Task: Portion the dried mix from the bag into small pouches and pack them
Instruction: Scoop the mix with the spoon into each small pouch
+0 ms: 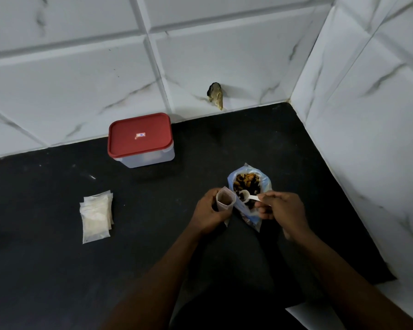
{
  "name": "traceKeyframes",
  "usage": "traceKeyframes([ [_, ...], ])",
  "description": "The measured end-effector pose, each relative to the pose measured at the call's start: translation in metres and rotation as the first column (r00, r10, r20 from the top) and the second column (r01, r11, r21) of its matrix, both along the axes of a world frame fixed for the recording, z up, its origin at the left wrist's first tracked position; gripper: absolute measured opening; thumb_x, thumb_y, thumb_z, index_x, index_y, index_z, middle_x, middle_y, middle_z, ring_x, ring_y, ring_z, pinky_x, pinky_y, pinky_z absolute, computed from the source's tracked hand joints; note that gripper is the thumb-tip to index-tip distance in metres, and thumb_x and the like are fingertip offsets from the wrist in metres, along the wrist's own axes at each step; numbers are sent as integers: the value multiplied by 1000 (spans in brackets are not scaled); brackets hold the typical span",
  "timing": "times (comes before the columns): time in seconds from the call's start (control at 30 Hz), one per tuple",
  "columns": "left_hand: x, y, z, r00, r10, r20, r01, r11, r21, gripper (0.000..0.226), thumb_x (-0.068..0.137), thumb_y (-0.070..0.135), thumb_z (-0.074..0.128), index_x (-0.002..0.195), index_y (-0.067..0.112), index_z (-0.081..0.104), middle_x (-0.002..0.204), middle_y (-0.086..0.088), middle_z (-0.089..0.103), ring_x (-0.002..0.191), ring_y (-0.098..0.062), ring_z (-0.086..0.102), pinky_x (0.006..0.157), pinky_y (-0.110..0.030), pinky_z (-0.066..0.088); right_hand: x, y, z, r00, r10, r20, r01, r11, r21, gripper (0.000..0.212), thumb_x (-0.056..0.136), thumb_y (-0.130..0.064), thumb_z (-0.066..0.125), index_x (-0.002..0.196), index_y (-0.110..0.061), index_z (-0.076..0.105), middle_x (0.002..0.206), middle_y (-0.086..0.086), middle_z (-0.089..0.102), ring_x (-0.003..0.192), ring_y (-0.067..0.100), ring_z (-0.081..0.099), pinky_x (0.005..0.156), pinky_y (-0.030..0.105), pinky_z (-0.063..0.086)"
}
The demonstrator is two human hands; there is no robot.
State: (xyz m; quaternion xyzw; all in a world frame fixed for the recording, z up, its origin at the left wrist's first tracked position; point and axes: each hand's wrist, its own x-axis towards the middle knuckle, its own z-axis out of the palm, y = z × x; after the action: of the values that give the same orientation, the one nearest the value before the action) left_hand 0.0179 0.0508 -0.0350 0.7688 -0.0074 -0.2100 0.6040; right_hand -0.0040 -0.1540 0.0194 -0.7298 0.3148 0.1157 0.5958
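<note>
Down on the black stone counter (57,270), the red-lidded translucent plastic box (140,136) sat closed by the wall. The blue-and-white plastic bag (266,186) stood open, its brown-orange dried mix (246,181) showing. A stack of small whitish pouches (96,215) lay well to the left. The left hand (208,213) gripped one small clear pouch (225,200), mouth up, beside the bag. The right hand (281,208) pinched a white plastic spoon (247,196) over the mix. The smart play: scoop level, hold the pouch mouth wide at the rim, tip slowly.

We're looking down into what reads as a home kitchen corner, a dark stone counter (57,270) meeting white marble-look wall tiles (81,79), with a red-lidded plastic food container (141,141) at the back and an open bag of dried mix (247,182).
</note>
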Motion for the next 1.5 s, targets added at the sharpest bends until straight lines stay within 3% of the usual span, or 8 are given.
traceKeyframes([
  [0.1, 1, 2, -3, 1000, 4, -2, -4, 1000, 11, 44, 87, 8, 75, 125, 26, 64, 127, 6, 66, 116, -6, 63, 98, -30, 53, 2, 6, 0, 999, 23, 30, -22, 998, -61, 10, 95, -16, 65, 99, -21, 72, 84, -1, 76, 68, 10, 72, 60, 23, 55],
  [0.33, 1, 5, 3, 1000, -29, -10, 29, 1000, -8, 40, 90, 7, 72, 125, 26, 65, 123, 7, 69, 114, -1, 64, 97, -24, 52, 8, 6, -1, 1000, 16, -26, -16, 1000, 9, 9, 96, -18, 65, 100, -18, 73, 83, 3, 76, 61, 11, 67, 53, 23, 51],
  [0.43, -2, 4, 3, 1000, -7, -22, 6, 1000, -23, 41, 90, 5, 72, 118, 33, 65, 121, 10, 69, 113, 2, 64, 98, -25, 52, 6, 0, 0, 998, 56, -32, -56, 998, -6, 10, 96, -17, 64, 100, -16, 73, 84, 4, 76, 58, 9, 66, 50, 21, 49],
  [0.57, 2, 6, 0, 999, -31, -30, 31, 999, -16, 42, 90, 5, 72, 125, 27, 64, 124, 8, 68, 114, 0, 64, 101, -29, 52, 9, 3, 1, 999, 1, -34, 4, 992, 128, 12, 96, -15, 63, 105, -16, 71, 90, 4, 76, 67, 11, 70, 56, 23, 54],
  [0.7, 4, 6, 2, 998, -63, -8, 63, 998, -2, 45, 89, 4, 72, 130, 22, 63, 127, 8, 67, 116, 2, 62, 95, -20, 50, 12, 7, 1, 991, -112, -78, 128, 961, 244, 13, 96, -14, 63, 107, -15, 70, 95, 7, 76, 71, 13, 70, 61, 26, 54],
  [1.03, 1, 5, 1, 998, 3, 61, -3, 1000, -8, 47, 83, 0, 75, 119, 28, 64, 123, 7, 65, 113, -2, 63, 92, -21, 51, 13, -5, 4, 981, -138, -134, 178, 916, 359, 17, 98, -16, 61, 113, -12, 68, 98, 8, 72, 73, 13, 65, 56, 23, 50],
  [1.33, 3, 5, 2, 998, 15, 66, -16, 1000, 15, 51, 81, 3, 78, 123, 28, 63, 125, 8, 65, 114, 0, 63, 92, -21, 51, 4, -12, 11, 992, -115, -53, 126, 905, 407, 21, 95, -22, 66, 114, -14, 71, 101, 9, 73, 73, 12, 64, 51, 20, 49],
  [1.5, 2, 4, 1, 998, 17, 66, -19, 1000, 20, 52, 79, 6, 81, 123, 26, 63, 123, 9, 66, 114, -2, 64, 95, -26, 53, -4, -8, 25, 997, 58, 49, -73, 923, 378, 19, 95, -22, 65, 110, -13, 73, 96, 9, 75, 69, 13, 65, 55, 24, 48],
])
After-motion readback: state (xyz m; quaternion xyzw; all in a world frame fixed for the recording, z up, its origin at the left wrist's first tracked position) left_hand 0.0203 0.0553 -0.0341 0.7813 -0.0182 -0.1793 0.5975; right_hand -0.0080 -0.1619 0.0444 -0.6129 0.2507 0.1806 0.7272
